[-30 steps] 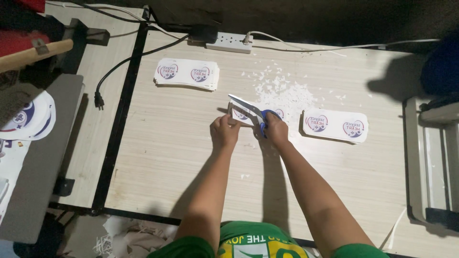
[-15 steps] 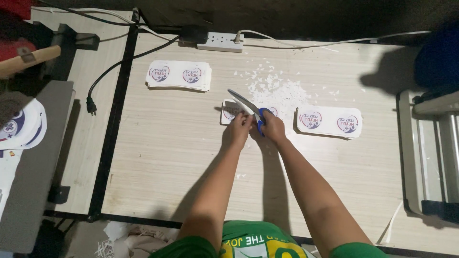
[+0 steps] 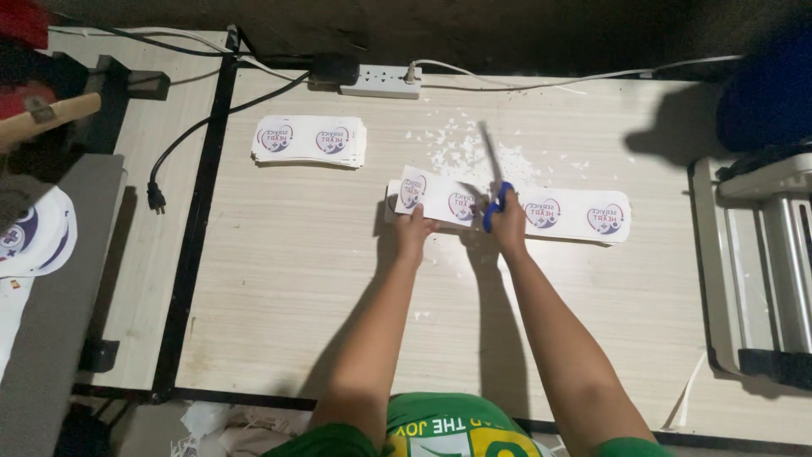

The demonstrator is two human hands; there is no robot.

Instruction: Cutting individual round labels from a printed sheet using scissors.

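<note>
My left hand (image 3: 414,229) grips the near edge of a white printed card (image 3: 433,196) bearing two round heart logos, holding it just above the table. My right hand (image 3: 508,222) holds blue-handled scissors (image 3: 493,181), blades pointing away from me along the card's right edge. A second white sheet (image 3: 391,200) lies under the card. Small white paper scraps (image 3: 457,151) are scattered on the table (image 3: 321,279) just beyond.
One stack of the same printed cards (image 3: 309,140) lies far left, another (image 3: 577,215) right of the scissors. A white power strip (image 3: 379,81) with cables runs along the far edge. A grey machine (image 3: 765,271) stands at right, a side bench with round prints (image 3: 34,237) at left.
The card has been turned from a tilted, folded-looking pose to lying flat and wide. The scissors swung round and the blades now point away, at the card's right edge.
</note>
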